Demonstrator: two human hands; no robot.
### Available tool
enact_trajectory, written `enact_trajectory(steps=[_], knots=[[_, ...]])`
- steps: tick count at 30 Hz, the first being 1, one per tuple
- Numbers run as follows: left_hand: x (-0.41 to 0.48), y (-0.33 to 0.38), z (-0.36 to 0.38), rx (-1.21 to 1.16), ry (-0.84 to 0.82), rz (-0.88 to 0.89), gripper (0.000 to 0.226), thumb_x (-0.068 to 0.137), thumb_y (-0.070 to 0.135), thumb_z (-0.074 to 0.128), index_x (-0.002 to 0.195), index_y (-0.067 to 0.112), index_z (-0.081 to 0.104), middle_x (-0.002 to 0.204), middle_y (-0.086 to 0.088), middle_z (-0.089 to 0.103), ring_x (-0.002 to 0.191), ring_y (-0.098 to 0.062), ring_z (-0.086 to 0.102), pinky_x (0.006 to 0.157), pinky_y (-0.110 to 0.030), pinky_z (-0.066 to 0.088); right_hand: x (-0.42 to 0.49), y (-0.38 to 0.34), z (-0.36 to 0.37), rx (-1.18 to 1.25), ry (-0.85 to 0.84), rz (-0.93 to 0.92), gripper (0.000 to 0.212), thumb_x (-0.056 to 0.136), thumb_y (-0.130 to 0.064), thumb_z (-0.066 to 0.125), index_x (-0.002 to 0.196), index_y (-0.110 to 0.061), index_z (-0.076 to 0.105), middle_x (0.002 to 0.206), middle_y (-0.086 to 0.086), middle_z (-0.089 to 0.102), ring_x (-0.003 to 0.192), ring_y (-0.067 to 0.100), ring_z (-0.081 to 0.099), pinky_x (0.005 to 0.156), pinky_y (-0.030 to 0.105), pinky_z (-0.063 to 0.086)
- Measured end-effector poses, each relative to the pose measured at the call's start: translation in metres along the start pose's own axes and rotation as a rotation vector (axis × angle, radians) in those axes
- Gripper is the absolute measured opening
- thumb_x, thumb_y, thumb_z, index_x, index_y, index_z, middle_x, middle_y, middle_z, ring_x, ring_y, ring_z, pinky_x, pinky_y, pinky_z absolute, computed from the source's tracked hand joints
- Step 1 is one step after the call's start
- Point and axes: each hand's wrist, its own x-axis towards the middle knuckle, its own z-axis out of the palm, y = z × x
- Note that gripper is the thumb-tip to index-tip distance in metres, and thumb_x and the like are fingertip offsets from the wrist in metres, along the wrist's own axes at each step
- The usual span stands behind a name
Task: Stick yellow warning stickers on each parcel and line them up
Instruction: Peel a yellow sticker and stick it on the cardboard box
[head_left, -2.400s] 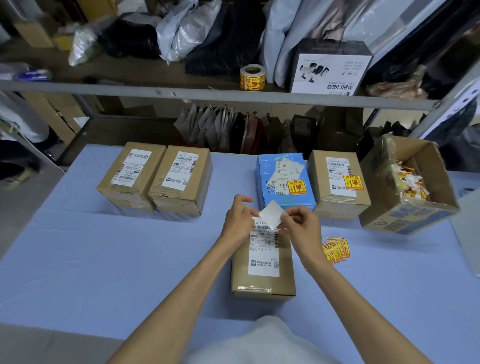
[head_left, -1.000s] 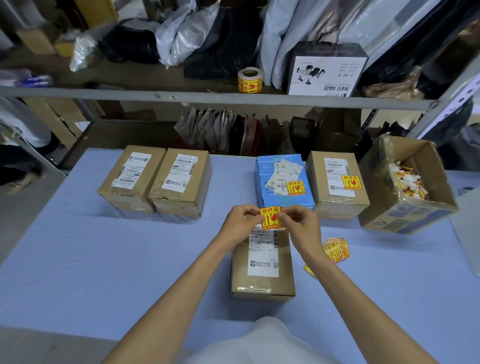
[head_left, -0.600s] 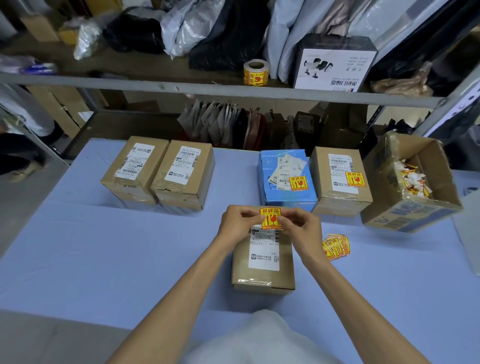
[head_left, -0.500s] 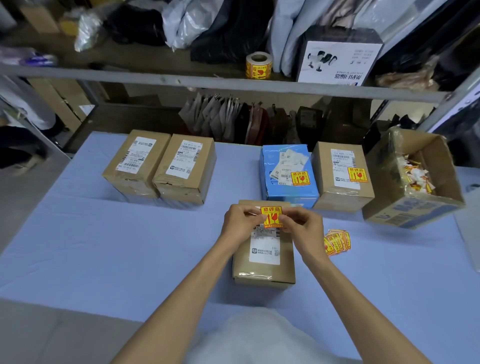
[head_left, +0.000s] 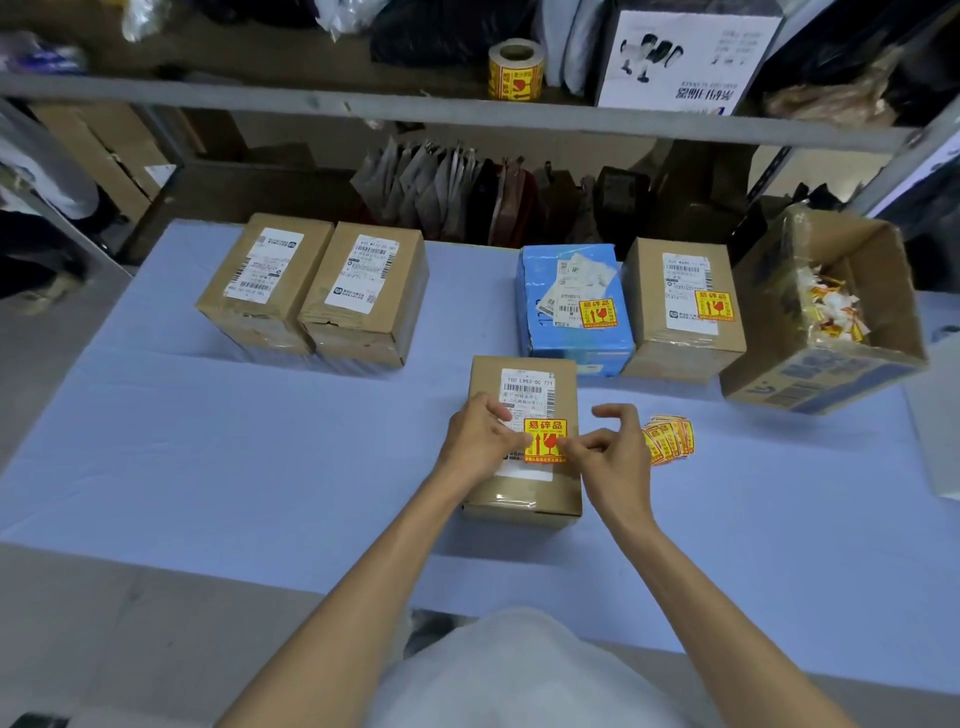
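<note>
Shirt (head_left: 519, 675): white cloth at the bottom centre of the frame.
Worktop (head_left: 260, 467): a pale blue cover fills the middle of the frame.
Near parcel (head_left: 524, 499): a brown box at the centre, lying flat on the worktop with a white label on top.
Sticker (head_left: 545, 439): yellow and red, lying over the lower part of that label, between the two grips.
Left grip (head_left: 480, 441): narrow. The thumb and curled fingers pinch the sticker's left edge, over the near parcel's left side.
Right grip (head_left: 613, 457): narrow. The thumb and a fingertip pinch the sticker's right edge, and one finger arches free above.
Spare stickers (head_left: 670, 441): a fanned yellow stack on the worktop, just right of the right grip and apart from the near parcel.
Blue parcel (head_left: 571, 343): just behind the near parcel, right of centre. It carries white labels and a yellow sticker.
Brown parcel (head_left: 675, 353): touching the blue parcel's right side, with a yellow sticker on its label.
Left parcels (head_left: 311, 291): two brown boxes side by side, left of centre. Only white labels show on their tops.
Carton (head_left: 831, 374): open at the right edge of the frame, with white and yellow scraps inside.
Bags (head_left: 441, 182): paper bags standing in a row behind the worktop.
Shelf (head_left: 311, 98): a grey rail across the top of the frame.
Roll (head_left: 516, 70): a roll of yellow stickers on the shelf, top centre.
White box (head_left: 685, 57): on the shelf, upper right.
</note>
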Motion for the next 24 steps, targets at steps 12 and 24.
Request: enact_trajectory(steps=[12,24], knots=[[0.002,-0.001,0.009,0.122,0.047,0.003,0.037,0.075,0.019,0.079,0.09,0.017,0.045,0.112,-0.01,0.064,0.106,-0.025,0.061,0.054,-0.017,0.039,0.008,0.0,0.001,-0.116,-0.002,0.089,0.034,0.07,-0.011,0.079,0.074,-0.019,0.047,0.07,0.008,0.064,0.073,0.028,0.064,0.067,0.044,0.051],[0.005,0.001,0.012,0.228,0.084,-0.003,0.041,0.072,0.022,0.079,0.093,0.018,0.044,0.111,-0.008,0.061,0.103,-0.024,0.059,0.059,-0.022,0.041,0.014,-0.001,0.005,-0.291,-0.023,0.044,0.027,0.071,-0.016,0.077,0.079,-0.015,0.051,0.074,0.004,0.066,0.074,0.022,0.063,0.064,0.038,0.05]])
